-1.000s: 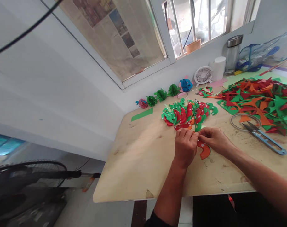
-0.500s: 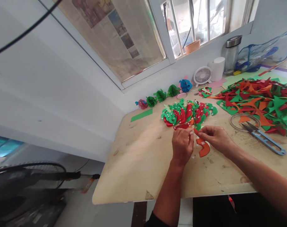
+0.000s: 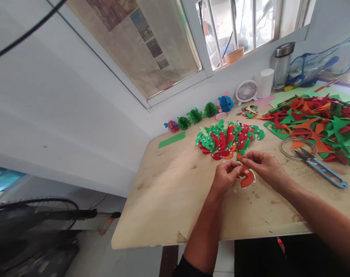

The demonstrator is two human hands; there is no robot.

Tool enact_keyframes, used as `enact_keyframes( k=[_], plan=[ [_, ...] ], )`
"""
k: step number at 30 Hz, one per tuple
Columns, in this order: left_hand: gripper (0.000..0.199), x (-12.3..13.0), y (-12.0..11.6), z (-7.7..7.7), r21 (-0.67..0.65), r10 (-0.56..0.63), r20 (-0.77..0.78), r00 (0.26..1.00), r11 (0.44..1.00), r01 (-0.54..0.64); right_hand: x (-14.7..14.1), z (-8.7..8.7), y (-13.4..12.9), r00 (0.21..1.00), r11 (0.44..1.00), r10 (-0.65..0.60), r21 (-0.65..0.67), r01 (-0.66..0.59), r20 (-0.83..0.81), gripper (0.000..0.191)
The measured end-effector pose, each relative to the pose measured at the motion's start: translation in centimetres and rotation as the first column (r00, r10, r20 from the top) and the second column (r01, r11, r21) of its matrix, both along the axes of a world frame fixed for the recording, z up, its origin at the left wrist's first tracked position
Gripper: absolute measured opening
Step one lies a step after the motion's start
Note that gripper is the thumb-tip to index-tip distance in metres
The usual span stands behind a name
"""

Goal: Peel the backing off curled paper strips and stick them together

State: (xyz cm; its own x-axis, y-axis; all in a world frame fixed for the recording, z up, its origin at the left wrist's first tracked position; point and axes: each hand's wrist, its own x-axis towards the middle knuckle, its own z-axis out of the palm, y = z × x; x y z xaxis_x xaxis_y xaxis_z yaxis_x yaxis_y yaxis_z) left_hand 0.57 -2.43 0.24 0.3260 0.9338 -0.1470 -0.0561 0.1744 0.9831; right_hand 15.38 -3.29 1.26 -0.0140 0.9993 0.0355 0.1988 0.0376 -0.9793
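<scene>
A curved orange paper cutout (image 3: 247, 179) with small white squares on it is between my two hands over the wooden table. My right hand (image 3: 264, 166) is closed, thumb and fingers pinching the cutout's upper end. My left hand (image 3: 226, 177) is closed too, its fingertips together at the cutout's left edge; any small piece between them is hidden. Just beyond my hands lies a pile of red, green and orange cutouts (image 3: 221, 140), many dotted with white squares. A tiny white piece (image 3: 235, 191) lies on the table below the left fingertips.
Blue-handled thread snips (image 3: 326, 170) and a metal ring (image 3: 284, 151) lie to the right, before a heap of paper scraps (image 3: 321, 123). Along the wall stand folded-paper figures (image 3: 196, 115), a small white fan (image 3: 246, 91) and a glass bottle (image 3: 282, 71). A green strip (image 3: 171, 140) lies left.
My left hand has come back from the pile's near edge, down and to the right, to the orange cutout. My right hand keeps its pinch on it, almost in place.
</scene>
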Motion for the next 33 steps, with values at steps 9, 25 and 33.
enact_keyframes(
  k=[9, 25, 33],
  plan=[
    [0.025, 0.1, 0.2, 0.2, -0.007, 0.193, 0.115, 0.974, 0.981, -0.194, -0.1, -0.1, -0.1, 0.996, 0.997, 0.083, 0.004, -0.083, -0.020, 0.035],
    [0.025, -0.1, 0.4, -0.6, -0.138, 0.204, 0.181, 0.962, 0.974, -0.181, -0.2, -0.8, 0.1, 0.996, 0.996, 0.085, -0.033, -0.086, -0.021, 0.032],
    [0.018, 0.1, 0.4, -0.2, -0.023, 0.304, 0.107, 0.947, 0.953, -0.303, -0.4, -0.7, -0.2, 0.973, 0.986, -0.080, 0.162, 0.046, 0.214, 0.021]
  ],
)
